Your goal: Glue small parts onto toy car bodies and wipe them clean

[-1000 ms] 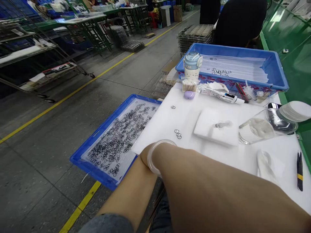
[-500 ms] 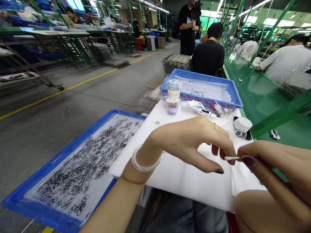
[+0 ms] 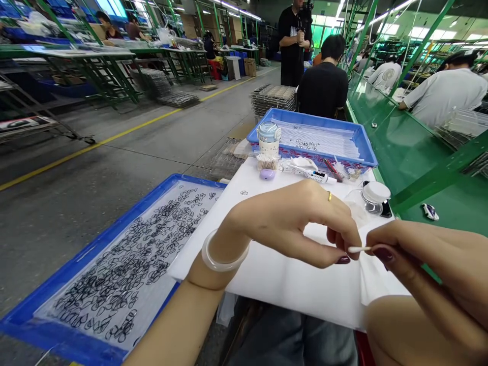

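My right hand pinches a cotton swab between thumb and forefinger, with one white tip pointing left. The thumb and forefinger of my left hand come together around that tip; its other fingers curl behind. Below both hands lies the white foam-like work surface. A white cloth or tissue is under my right hand. Two small dark rings rest on the surface beyond my left wrist. Whether anything small is hidden between my left fingers I cannot make out.
At left stands a blue tray of many dark loops. Behind are a box of swabs, a lidded cup, a purple case, a tube and a second blue tray. A clear jar stands right.
My left thumb has moved up toward the forefinger, narrowing the gap at the swab's tip. My right hand still pinches the swab. The whole view has shifted slightly.
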Tool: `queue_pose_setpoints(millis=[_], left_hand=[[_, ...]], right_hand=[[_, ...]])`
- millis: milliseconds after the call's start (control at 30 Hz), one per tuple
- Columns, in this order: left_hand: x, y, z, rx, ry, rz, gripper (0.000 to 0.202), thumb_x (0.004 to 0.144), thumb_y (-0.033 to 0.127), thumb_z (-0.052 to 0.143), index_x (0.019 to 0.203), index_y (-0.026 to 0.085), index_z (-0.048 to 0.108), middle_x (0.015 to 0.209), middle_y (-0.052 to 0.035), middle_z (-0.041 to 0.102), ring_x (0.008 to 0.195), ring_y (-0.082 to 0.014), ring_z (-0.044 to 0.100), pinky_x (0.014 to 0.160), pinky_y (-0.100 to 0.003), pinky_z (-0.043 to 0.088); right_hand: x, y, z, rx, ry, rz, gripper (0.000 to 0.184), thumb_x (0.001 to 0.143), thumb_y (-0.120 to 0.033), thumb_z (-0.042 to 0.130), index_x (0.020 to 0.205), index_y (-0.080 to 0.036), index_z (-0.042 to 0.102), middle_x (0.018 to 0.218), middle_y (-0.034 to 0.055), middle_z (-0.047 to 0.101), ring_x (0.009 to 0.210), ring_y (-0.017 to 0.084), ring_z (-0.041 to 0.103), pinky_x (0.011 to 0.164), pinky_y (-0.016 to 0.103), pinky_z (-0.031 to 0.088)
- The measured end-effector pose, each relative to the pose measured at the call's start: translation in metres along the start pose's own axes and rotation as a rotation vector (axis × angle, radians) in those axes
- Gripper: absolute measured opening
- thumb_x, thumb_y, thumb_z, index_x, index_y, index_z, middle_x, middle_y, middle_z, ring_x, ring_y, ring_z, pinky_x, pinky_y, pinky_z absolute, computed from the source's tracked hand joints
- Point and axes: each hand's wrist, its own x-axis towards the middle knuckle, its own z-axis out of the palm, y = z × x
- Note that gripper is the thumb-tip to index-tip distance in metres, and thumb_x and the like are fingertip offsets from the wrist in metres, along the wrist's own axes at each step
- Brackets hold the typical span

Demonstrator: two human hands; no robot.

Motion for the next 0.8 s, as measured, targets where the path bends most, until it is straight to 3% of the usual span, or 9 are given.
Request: queue_pose_setpoints(millis=[300,800], left_hand=[[-0.0002,0.0032,0.0010,0.004,0.002,-0.033,0.013,0.085,0.012,0.062,0.082,0.021,0.072,0.086,-0.0039,0.077,0.081,-0.0138,0.072,0.077,-0.020,0.059],[0.0007,0.0066,0.0015,-0.006,0.033,-0.062,0.012,0.084,0.015,0.066,0.076,0.022,0.072,0.081,-0.0039,0.076,0.076,-0.0147,0.072,0.075,-0.021,0.059]], right_hand=[[-0.0030,-0.0019,0.0017,0.028,0.029,0.014,0.024,0.105,-0.032,0.034,0.093,-0.025,0.054,0.070,-0.0019,0.062,0.054,0.012,0.055,0.047,0.025,0.036],[-0.0071,-0.0042,-0.0025,0.034,-0.016,0.059,0.023,0.104,-0.030,0.037,0.096,-0.025,0.059,0.075,-0.0005,0.064,0.060,0.014,0.060,0.049,0.027,0.039]])
